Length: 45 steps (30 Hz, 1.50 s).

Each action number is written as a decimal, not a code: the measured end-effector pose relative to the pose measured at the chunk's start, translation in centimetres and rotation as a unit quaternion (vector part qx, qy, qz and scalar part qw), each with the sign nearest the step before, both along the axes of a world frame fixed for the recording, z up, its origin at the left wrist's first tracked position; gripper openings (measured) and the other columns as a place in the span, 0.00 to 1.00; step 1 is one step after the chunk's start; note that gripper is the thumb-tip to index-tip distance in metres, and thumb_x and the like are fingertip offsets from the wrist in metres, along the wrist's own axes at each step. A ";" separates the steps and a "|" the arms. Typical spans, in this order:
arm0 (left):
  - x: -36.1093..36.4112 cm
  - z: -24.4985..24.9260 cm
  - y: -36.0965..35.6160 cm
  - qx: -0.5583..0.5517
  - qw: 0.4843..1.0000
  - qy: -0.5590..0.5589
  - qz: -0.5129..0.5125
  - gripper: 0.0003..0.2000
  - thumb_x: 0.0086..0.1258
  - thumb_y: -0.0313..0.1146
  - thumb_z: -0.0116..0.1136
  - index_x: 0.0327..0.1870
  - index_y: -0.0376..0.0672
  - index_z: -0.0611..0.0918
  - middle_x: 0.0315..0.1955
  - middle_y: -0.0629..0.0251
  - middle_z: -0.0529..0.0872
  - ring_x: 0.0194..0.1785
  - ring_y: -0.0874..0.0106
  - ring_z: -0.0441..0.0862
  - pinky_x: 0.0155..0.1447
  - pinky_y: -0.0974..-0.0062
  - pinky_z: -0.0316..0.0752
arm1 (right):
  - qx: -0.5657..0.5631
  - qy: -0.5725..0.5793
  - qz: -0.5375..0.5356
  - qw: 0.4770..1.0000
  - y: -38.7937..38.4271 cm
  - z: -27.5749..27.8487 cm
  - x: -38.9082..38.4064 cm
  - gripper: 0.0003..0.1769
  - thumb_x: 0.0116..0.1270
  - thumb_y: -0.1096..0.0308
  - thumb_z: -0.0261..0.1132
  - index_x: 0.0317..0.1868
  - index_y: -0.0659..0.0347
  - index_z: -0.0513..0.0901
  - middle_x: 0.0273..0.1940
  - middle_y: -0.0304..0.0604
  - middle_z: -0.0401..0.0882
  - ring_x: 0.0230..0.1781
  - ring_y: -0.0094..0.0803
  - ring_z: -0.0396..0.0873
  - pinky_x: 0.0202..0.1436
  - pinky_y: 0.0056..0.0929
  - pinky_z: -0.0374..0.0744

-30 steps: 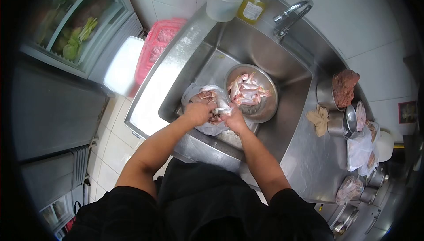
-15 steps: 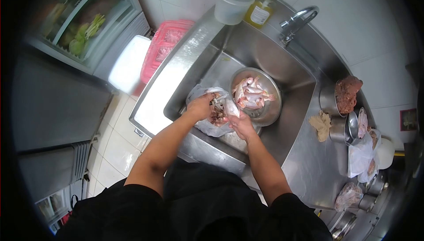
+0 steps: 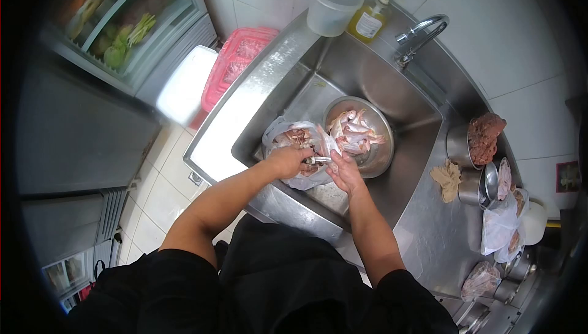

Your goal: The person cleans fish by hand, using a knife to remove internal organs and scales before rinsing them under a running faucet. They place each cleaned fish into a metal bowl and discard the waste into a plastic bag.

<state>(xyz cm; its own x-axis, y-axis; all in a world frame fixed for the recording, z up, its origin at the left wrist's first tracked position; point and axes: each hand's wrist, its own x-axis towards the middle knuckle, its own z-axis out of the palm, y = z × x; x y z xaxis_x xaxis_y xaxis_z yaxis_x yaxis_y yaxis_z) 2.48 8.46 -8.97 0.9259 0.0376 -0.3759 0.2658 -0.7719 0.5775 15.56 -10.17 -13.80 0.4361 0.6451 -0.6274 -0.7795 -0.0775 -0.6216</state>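
My right hand (image 3: 346,173) is closed around a pale pink fish (image 3: 329,143), held over the rim of a plastic bag. Against the fish's near end, my left hand (image 3: 289,162) grips a small shiny metal tool (image 3: 319,159); its exact kind is too small to make out. Below both hands the open white plastic bag (image 3: 274,131) sits in the sink, with reddish-brown fish scraps (image 3: 299,134) inside. Just right of the bag stands a round metal bowl (image 3: 381,161) with several pale pink fish (image 3: 355,133) in it.
The steel sink (image 3: 407,98) has a faucet (image 3: 422,34) at its back. A clear plastic tub (image 3: 334,6) and a yellow soap bottle (image 3: 369,20) stand on the rim. On the right counter are a pot of minced meat (image 3: 486,141), a tan cloth (image 3: 446,180) and plastic bags (image 3: 499,224).
My left hand has come out of the bag's middle toward the fish, bringing the metal tool against it. The fish in my right hand has tilted. The view has shifted slightly.
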 end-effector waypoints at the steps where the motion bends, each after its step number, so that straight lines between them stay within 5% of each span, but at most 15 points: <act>1: 0.2 -0.5 0.3 -0.009 0.999 -0.010 0.049 0.22 0.68 0.39 0.60 0.64 0.54 0.74 0.51 0.49 0.83 0.53 0.49 0.81 0.57 0.56 0.75 | 0.002 -0.003 0.011 1.000 -0.1 -0.2 0.0 0.21 0.75 0.66 0.60 0.66 0.54 0.71 0.50 0.36 0.80 0.42 0.25 0.78 0.36 0.23 0.73; 4: 2.3 -1.3 2.4 -0.011 0.985 0.040 0.165 0.24 0.68 0.41 0.61 0.66 0.54 0.73 0.47 0.48 0.84 0.53 0.50 0.81 0.57 0.57 0.75 | 0.003 -0.018 0.025 1.000 -0.3 0.0 0.0 0.21 0.75 0.66 0.60 0.66 0.54 0.70 0.50 0.37 0.80 0.40 0.24 0.78 0.34 0.22 0.72; 7: 2.7 -1.7 2.3 0.019 0.991 0.021 0.133 0.26 0.68 0.41 0.61 0.67 0.52 0.72 0.48 0.48 0.84 0.52 0.50 0.81 0.57 0.57 0.75 | 0.006 -0.038 0.015 0.999 -0.1 -0.1 -0.6 0.20 0.75 0.67 0.59 0.66 0.55 0.71 0.50 0.38 0.80 0.39 0.24 0.78 0.31 0.21 0.72; 10: 1.2 -1.6 0.3 0.088 0.992 -0.093 -0.012 0.26 0.67 0.41 0.61 0.67 0.50 0.73 0.48 0.49 0.85 0.51 0.51 0.82 0.56 0.58 0.76 | 0.008 -0.055 0.018 0.998 -0.3 -0.7 -0.6 0.20 0.76 0.67 0.58 0.66 0.56 0.72 0.50 0.38 0.80 0.38 0.23 0.78 0.30 0.21 0.71; 13: 2.2 -0.6 1.6 -0.057 0.991 -0.023 0.117 0.25 0.67 0.42 0.61 0.66 0.50 0.74 0.52 0.49 0.83 0.56 0.51 0.81 0.60 0.58 0.74 | -0.010 -0.064 0.016 0.998 -0.4 -1.1 -0.9 0.21 0.75 0.68 0.59 0.66 0.57 0.72 0.49 0.38 0.80 0.37 0.23 0.78 0.29 0.21 0.71; 17: 2.0 -5.1 0.5 0.046 0.997 -0.031 0.051 0.25 0.68 0.41 0.60 0.66 0.52 0.72 0.53 0.49 0.83 0.58 0.53 0.81 0.61 0.57 0.74 | -0.014 -0.094 0.015 0.995 -0.5 -1.5 -0.7 0.22 0.74 0.68 0.59 0.67 0.59 0.72 0.47 0.38 0.81 0.36 0.22 0.77 0.29 0.21 0.71; 18: 1.4 -0.8 -0.1 0.051 0.999 0.001 -0.019 0.25 0.68 0.41 0.60 0.66 0.50 0.72 0.55 0.50 0.82 0.59 0.56 0.80 0.61 0.58 0.74 | -0.014 -0.104 0.019 0.994 -0.5 -1.6 -0.7 0.22 0.74 0.68 0.60 0.66 0.59 0.72 0.47 0.38 0.81 0.36 0.22 0.77 0.29 0.21 0.72; 21: 2.1 -4.3 1.7 0.026 0.991 -0.119 0.047 0.27 0.68 0.42 0.60 0.67 0.48 0.72 0.58 0.49 0.80 0.61 0.56 0.78 0.64 0.60 0.73 | -0.079 -0.152 0.041 0.984 -0.6 -1.3 -0.9 0.22 0.73 0.67 0.60 0.65 0.60 0.74 0.46 0.37 0.81 0.37 0.22 0.78 0.30 0.21 0.73; 22: 3.3 -1.8 2.6 -0.035 0.990 0.068 0.121 0.28 0.68 0.43 0.59 0.69 0.48 0.70 0.62 0.51 0.78 0.65 0.58 0.75 0.67 0.62 0.70 | -0.080 -0.170 0.044 0.981 -0.6 -1.5 -0.8 0.22 0.73 0.66 0.61 0.65 0.61 0.74 0.46 0.37 0.81 0.37 0.22 0.78 0.30 0.21 0.73; 27: 2.3 -5.4 1.8 0.060 0.995 -0.075 0.009 0.27 0.68 0.41 0.58 0.68 0.48 0.71 0.61 0.50 0.78 0.64 0.55 0.76 0.68 0.63 0.69 | -0.125 -0.246 0.079 0.958 -0.5 -1.8 -0.6 0.23 0.73 0.64 0.61 0.66 0.62 0.74 0.46 0.36 0.82 0.39 0.23 0.79 0.31 0.21 0.74; 29: 2.0 -6.9 2.0 0.035 0.990 -0.135 0.038 0.27 0.68 0.40 0.58 0.69 0.47 0.70 0.59 0.49 0.80 0.61 0.52 0.77 0.66 0.63 0.71 | -0.101 -0.177 0.046 0.978 -0.5 -1.6 -1.0 0.23 0.74 0.62 0.59 0.65 0.61 0.73 0.46 0.37 0.82 0.39 0.24 0.80 0.32 0.23 0.75; 33: 1.4 -2.1 1.0 -0.090 0.976 -0.047 0.192 0.27 0.65 0.41 0.59 0.65 0.44 0.72 0.50 0.47 0.84 0.54 0.47 0.81 0.60 0.60 0.75 | -0.020 0.081 -0.048 0.995 0.8 -0.4 -0.7 0.19 0.75 0.61 0.57 0.62 0.58 0.73 0.45 0.39 0.83 0.38 0.29 0.81 0.36 0.26 0.79; 36: 1.3 -1.3 -1.4 -0.120 0.964 -0.053 0.232 0.26 0.59 0.43 0.66 0.55 0.38 0.77 0.44 0.46 0.86 0.49 0.48 0.84 0.55 0.59 0.77 | 0.032 0.140 -0.119 0.982 1.9 0.3 -1.3 0.16 0.76 0.63 0.55 0.58 0.60 0.73 0.46 0.44 0.82 0.41 0.33 0.82 0.41 0.30 0.81; 40: 1.6 1.3 -3.2 -0.213 0.945 -0.071 0.237 0.28 0.57 0.46 0.70 0.53 0.37 0.77 0.42 0.45 0.86 0.49 0.50 0.84 0.54 0.61 0.78 | 0.104 0.059 -0.145 0.982 3.3 -1.0 -1.5 0.17 0.79 0.63 0.48 0.55 0.65 0.75 0.47 0.48 0.81 0.47 0.38 0.81 0.54 0.39 0.80; 45: 1.9 2.7 -3.9 -0.138 0.951 -0.082 0.264 0.28 0.58 0.45 0.69 0.57 0.39 0.78 0.43 0.45 0.86 0.49 0.50 0.84 0.54 0.60 0.78 | 0.078 0.010 -0.224 0.971 5.0 2.0 -2.3 0.14 0.76 0.71 0.48 0.57 0.65 0.71 0.47 0.51 0.80 0.49 0.41 0.80 0.56 0.43 0.80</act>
<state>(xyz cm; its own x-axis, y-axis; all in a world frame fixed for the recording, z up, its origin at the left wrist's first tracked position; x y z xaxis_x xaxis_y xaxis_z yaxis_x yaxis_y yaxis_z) 4.41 4.57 -6.27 0.8525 0.4344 -0.2907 0.4626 -0.3682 0.8065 13.27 -5.20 -11.80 0.6842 0.4808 -0.5484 -0.7250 0.3671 -0.5827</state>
